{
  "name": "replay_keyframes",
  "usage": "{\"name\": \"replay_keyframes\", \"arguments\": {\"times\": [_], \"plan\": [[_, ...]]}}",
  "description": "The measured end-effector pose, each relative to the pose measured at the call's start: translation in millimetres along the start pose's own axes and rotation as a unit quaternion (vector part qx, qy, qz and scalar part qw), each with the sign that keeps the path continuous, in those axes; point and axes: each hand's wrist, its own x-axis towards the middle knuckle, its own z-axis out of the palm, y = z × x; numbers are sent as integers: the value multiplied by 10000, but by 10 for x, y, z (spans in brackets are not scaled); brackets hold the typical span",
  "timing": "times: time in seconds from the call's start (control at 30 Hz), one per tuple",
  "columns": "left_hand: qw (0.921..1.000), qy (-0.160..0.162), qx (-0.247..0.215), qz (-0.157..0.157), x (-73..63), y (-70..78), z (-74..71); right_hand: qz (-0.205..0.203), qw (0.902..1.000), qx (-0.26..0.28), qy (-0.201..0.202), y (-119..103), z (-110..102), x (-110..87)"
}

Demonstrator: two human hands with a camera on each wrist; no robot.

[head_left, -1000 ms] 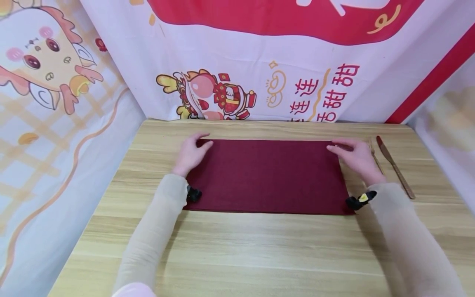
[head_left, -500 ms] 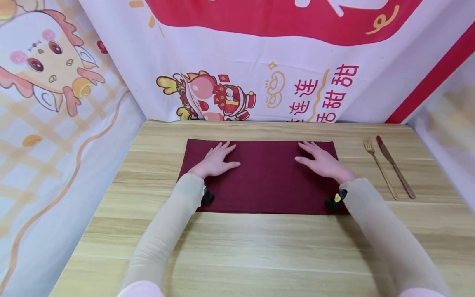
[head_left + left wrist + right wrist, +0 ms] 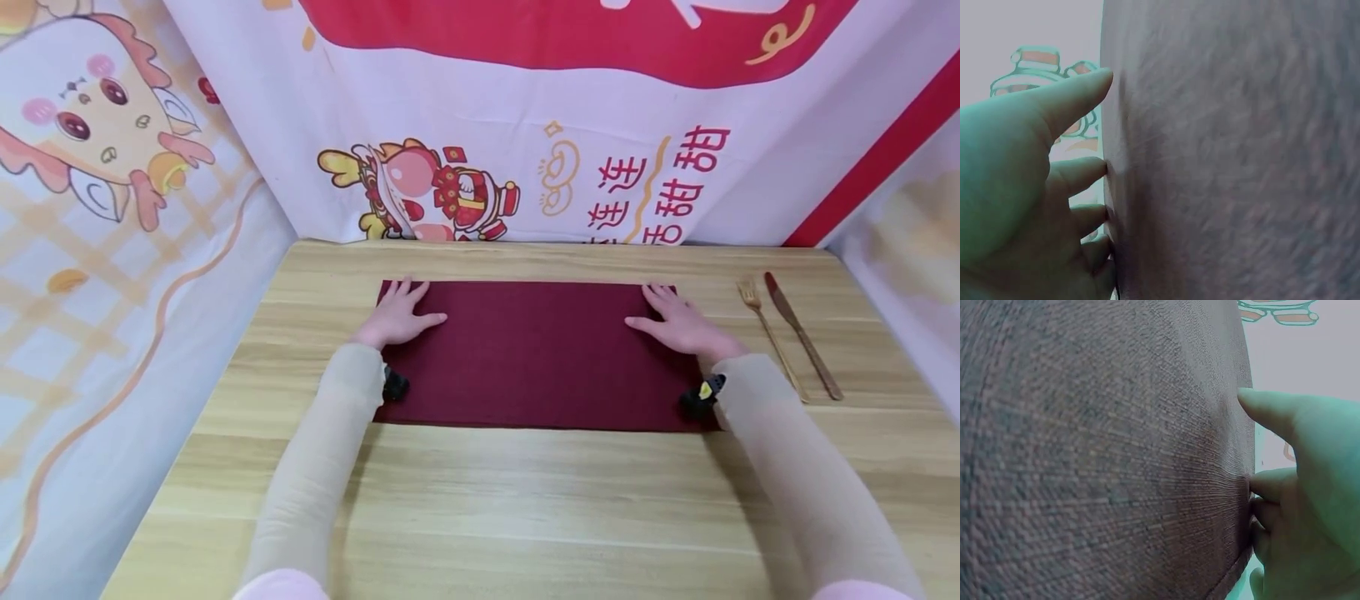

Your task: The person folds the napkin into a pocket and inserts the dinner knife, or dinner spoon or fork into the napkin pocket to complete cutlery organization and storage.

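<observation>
A dark red rectangular cloth [image 3: 536, 358] lies flat on the wooden table. Spread fingers of my left hand [image 3: 396, 318] rest on its far left corner. On the far right part, my right hand [image 3: 682, 325] presses with its fingers apart. The left wrist view shows the left fingertips touching the cloth [image 3: 1235, 150], which fills most of that picture. Faint creases run from the right fingertips across the cloth [image 3: 1116, 456] in the right wrist view. Neither hand holds anything.
Right of the cloth lie a gold-coloured fork [image 3: 772, 340] and a table knife [image 3: 804, 335], side by side. Printed fabric [image 3: 525, 167] hangs along the table's back edge and at both sides. Bare wooden tabletop [image 3: 540, 508] lies in front of the cloth.
Both hands first moved inward from the cloth's far corners onto its surface, then slid apart outward again. The fork, earlier partly covered by the right hand, shows fully. The cloth lies almost unchanged.
</observation>
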Motion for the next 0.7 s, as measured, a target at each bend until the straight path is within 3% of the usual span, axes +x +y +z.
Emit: {"name": "replay_keyframes", "arguments": {"times": [0.4, 0.53, 0.7], "plan": [[9976, -158, -668, -92, 9, -78, -167, 150, 9998, -55, -70, -75, -84, -69], [9948, 76, -1010, -106, 14, -51, -136, 249, 9984, 493, 127, -39, -74, -97], [9876, 640, -1430, 39, 15, 73, -77, 319, 9939, 859, 622, -36, -72, -225]]}}
